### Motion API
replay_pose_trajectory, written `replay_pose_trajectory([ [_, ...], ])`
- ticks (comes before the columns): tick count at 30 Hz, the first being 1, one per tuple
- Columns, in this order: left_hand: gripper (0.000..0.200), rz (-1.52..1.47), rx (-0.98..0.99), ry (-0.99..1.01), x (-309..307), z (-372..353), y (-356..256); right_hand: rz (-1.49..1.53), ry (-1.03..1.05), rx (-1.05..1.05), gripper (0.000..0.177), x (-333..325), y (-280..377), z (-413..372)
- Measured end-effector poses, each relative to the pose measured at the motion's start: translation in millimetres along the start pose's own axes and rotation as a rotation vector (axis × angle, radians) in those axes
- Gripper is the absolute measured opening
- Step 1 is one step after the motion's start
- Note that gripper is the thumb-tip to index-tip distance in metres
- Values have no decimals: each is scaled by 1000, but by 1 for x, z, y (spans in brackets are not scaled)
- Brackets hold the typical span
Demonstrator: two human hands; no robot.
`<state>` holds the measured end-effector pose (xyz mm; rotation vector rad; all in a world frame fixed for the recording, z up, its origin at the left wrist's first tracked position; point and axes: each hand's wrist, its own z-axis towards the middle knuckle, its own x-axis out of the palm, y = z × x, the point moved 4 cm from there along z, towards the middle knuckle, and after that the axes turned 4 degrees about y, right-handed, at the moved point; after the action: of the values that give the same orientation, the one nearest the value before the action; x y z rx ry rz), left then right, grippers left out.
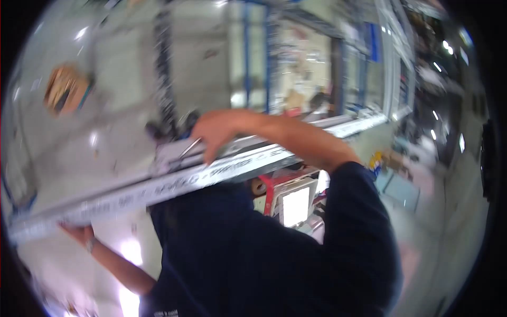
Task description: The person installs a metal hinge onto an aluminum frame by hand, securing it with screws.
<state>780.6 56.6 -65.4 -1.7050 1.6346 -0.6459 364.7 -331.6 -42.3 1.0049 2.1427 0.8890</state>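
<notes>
Long printed profile [174, 186] slants from near left to far right. Right hand [217, 131] arches over it, elbow bent, beside a slim metal piece [190, 148]; left hand [79, 233] reaches beneath the left end. Blur hides both grips. Judged risk: uneven support tips the profile.

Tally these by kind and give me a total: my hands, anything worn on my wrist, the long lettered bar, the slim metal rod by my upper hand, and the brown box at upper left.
Hands: 2 (left hand, right hand)
Wristband: 1
Lettered bar: 1
Slim metal rod: 1
Brown box: 1
Total: 6
</notes>
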Motion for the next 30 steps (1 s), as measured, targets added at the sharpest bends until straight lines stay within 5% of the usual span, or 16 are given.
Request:
replay_pose_trajectory([
  [3, 81, -118, 17, 218, 5, 40, 17, 12, -12, 18, 63, 2, -4, 1],
  [6, 81, -114, -5, 183, 33, 1, 14, 3, -32, 87, 63, -3, 6, -11],
  [11, 70, -173, 60, 290, 14, 71, 24, 23, -35, 110, 62, -7, 13, -16],
  [14, 85, -108, 79, 250, 40, -15, 15, 61, -28, 64, 62, -5, 5, -25],
  [19, 93, -71, -63, 271, 8, 2, 36, -41, 33, 100, 63, 4, -7, -26],
  [22, 77, -122, 77, 235, 31, -30, 49, -14, -38, 112, 59, 5, -14, -37],
  [30, 68, -190, 36, 201, 38, -67, 64, -6, 6, 212, 59, 1, -21, -67],
])
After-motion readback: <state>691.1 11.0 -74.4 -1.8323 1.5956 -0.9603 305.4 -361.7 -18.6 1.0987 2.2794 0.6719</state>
